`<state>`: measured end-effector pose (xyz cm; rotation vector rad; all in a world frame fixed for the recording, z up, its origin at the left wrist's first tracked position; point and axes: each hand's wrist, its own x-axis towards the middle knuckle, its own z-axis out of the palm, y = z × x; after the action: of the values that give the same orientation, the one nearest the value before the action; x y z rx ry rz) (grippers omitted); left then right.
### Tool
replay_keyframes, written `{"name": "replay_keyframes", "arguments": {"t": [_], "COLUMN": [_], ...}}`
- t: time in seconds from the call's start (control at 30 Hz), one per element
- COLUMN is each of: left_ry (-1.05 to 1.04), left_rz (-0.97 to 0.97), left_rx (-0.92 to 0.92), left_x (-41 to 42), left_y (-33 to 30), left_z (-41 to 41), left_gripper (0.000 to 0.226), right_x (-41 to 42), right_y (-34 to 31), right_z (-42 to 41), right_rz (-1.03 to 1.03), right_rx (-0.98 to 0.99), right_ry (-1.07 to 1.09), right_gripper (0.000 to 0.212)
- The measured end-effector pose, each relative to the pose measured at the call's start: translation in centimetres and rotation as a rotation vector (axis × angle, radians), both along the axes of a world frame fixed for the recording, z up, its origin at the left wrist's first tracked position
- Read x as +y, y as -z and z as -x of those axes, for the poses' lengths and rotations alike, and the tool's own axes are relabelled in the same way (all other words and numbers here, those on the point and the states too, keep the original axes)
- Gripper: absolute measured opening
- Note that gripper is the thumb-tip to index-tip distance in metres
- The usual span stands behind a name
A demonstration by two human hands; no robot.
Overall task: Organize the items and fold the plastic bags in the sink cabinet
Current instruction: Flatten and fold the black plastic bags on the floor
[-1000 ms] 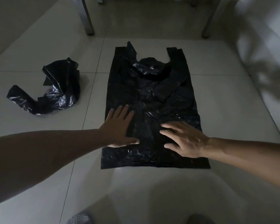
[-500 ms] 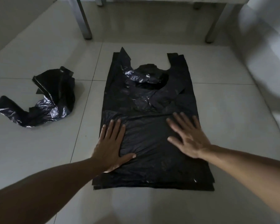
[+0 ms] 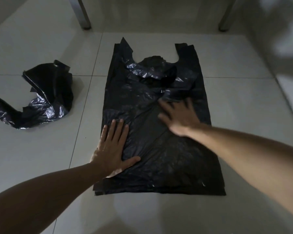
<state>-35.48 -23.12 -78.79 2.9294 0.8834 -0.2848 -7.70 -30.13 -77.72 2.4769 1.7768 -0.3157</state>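
Tiled floor (image 3: 235,102), dim light. Black plastic bag (image 3: 167,166) spread flat at centre, handles toward far table legs (image 3: 82,14), upper part wrinkled. Second bag (image 3: 41,100) crumpled, well apart at left. Left hand (image 3: 111,149) pressed flat on bag's left edge, fingers straight. Right hand (image 3: 179,115) blurred over bag's middle, fingers spread, gripping nothing. Risk: slick film could slide or trap air, leaving creases before fold.
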Motion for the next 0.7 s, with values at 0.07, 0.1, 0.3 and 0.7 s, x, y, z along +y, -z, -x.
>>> {"name": "replay_keyframes", "arguments": {"t": [0.07, 0.1, 0.3, 0.7], "left_ry": [0.003, 0.003, 0.007, 0.025], "left_rz": [-0.001, 0.0, 0.002, 0.046], "left_rx": [0.005, 0.001, -0.015, -0.008], "left_x": [0.0, 0.0, 0.2, 0.5], "left_y": [0.0, 0.0, 0.0, 0.0], "left_z": [0.0, 0.0, 0.0, 0.1], "left_gripper": [0.111, 0.111, 0.111, 0.114], "right_x": [2.0, 2.5, 0.8, -6.5], "right_y": [-1.4, -2.1, -2.5, -1.3], "right_z": [-4.7, -6.4, -1.2, -1.2], "right_rz": [0.03, 0.008, -0.245, -0.065], "right_rx": [0.062, 0.082, 0.013, -0.09], "right_ry": [0.38, 0.515, 0.157, 0.158], "right_gripper": [0.07, 0.072, 0.066, 0.081]}}
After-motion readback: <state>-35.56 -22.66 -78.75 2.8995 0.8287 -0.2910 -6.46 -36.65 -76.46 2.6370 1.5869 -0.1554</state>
